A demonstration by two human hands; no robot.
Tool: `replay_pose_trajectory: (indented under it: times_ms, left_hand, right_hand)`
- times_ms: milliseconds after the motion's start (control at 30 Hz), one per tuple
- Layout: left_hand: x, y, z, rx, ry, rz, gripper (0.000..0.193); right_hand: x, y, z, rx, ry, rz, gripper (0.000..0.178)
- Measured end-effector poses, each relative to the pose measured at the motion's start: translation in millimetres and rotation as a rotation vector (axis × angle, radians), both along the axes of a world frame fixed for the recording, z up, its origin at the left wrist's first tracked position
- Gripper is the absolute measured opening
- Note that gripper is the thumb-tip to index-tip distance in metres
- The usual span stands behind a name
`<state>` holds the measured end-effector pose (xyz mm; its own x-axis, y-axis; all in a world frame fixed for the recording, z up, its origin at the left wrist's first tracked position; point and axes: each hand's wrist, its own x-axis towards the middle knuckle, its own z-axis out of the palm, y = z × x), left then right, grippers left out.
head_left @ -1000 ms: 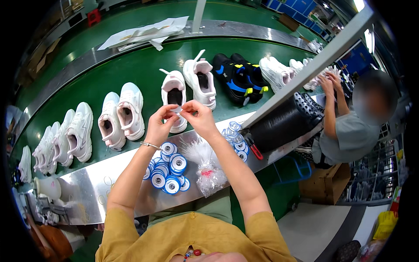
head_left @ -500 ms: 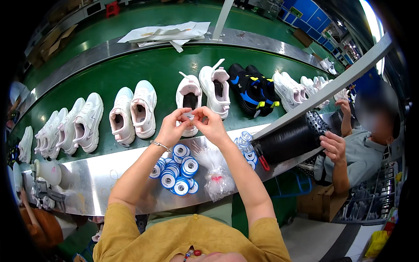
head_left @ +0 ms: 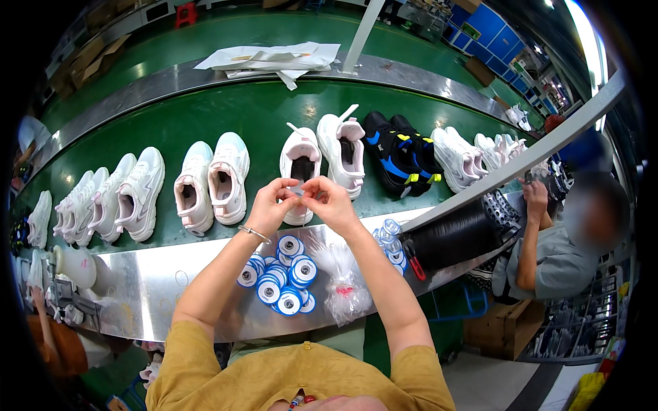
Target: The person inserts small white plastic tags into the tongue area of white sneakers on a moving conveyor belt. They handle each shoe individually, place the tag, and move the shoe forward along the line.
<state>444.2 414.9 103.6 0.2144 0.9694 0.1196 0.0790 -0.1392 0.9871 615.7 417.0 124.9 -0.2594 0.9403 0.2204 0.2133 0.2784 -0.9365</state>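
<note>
My left hand (head_left: 273,204) and my right hand (head_left: 330,204) meet fingertip to fingertip above the metal edge, both pinched round something small and pale, too small to name. Just beyond them, a white sneaker (head_left: 301,144) with pink lining stands with its tongue pulled up, and its mate (head_left: 327,145) stands at its right. Between my forearms lies a heap of round tags (head_left: 269,291) with blue rims and dark centres. Beside it is a bundle of thin clear plastic strands (head_left: 333,259) in a clear bag, with a red mark.
More white sneakers (head_left: 229,171) line the green belt (head_left: 264,109) leftward. Black-and-blue shoes (head_left: 394,161) stand right. Red-handled cutters (head_left: 415,264) and clear discs (head_left: 391,240) lie near my right forearm. A grey slanting bar (head_left: 493,175) separates me from a co-worker (head_left: 548,257).
My hands stay pinched together, with small finger shifts. The scene sits slightly lower in view. At right, the co-worker's hands have moved away from the dark patterned shoe.
</note>
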Motion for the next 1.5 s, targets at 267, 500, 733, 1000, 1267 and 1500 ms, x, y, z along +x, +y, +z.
replay_pose_trajectory:
  times_ms: [267,500,733,1000,1267,1500]
  left_hand:
    - [-36,56,-35,0.105,0.146,0.390,0.050]
    - [-179,5,-58,0.105,0.349,0.320,0.041]
    - [-317,-225,-32,0.025,0.397,0.171,0.053]
    - [-494,-411,-39,-0.058,0.313,0.407,0.061]
    - [-527,-475,-37,-0.101,0.269,0.466,0.048]
    - [-547,-505,-3,-0.101,0.388,0.398,0.052]
  right_hand:
    - [-39,75,34,0.488,-0.352,-0.153,0.014]
    - [-235,25,61,0.508,-1.199,-0.184,0.018]
    - [-376,-206,46,0.465,-1.227,-0.190,0.015]
    - [-563,-388,30,0.413,-0.825,0.044,0.041]
    - [-563,-439,20,0.351,-0.822,0.237,0.024]
    - [-604,-484,22,0.555,-1.129,0.097,0.025]
